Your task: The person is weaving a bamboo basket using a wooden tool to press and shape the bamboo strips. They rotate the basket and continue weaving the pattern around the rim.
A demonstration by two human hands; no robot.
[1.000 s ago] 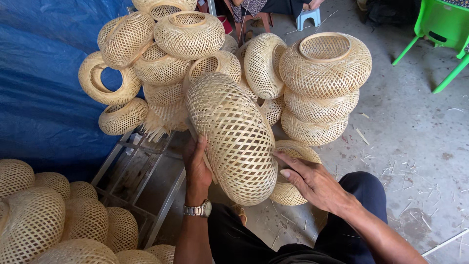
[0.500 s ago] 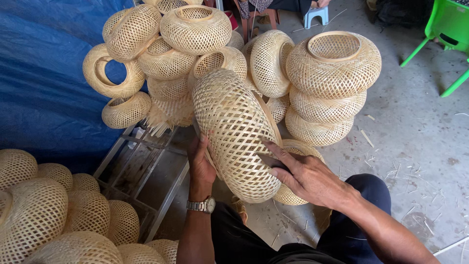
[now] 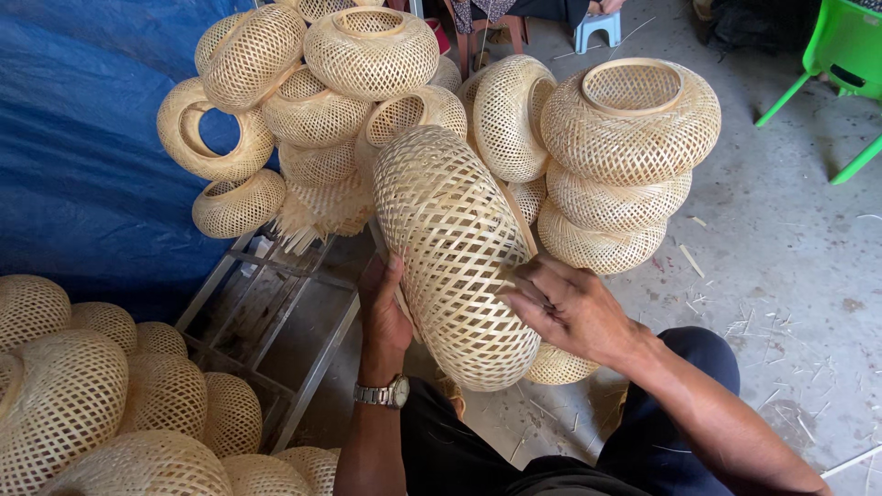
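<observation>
A round woven bamboo lampshade (image 3: 450, 239) stands on edge in front of me, held between both hands. My left hand (image 3: 384, 312), with a metal wristwatch, grips its lower left rim from behind. On the shade's right side, my right hand (image 3: 565, 308) has its fingers curled and pinching the weave. My dark trouser leg (image 3: 680, 413) lies under the right arm.
A stack of three woven shades (image 3: 629, 156) stands on the concrete floor to the right, with more shades (image 3: 340, 83) piled behind. Several others (image 3: 101, 395) fill the lower left. A metal frame (image 3: 276, 321) and blue tarp (image 3: 73, 147) sit left; a green chair (image 3: 845, 64) at top right.
My right hand has slid up the shade's side and its fingers have closed onto the weave. The shade has turned slightly; my left hand keeps its hold.
</observation>
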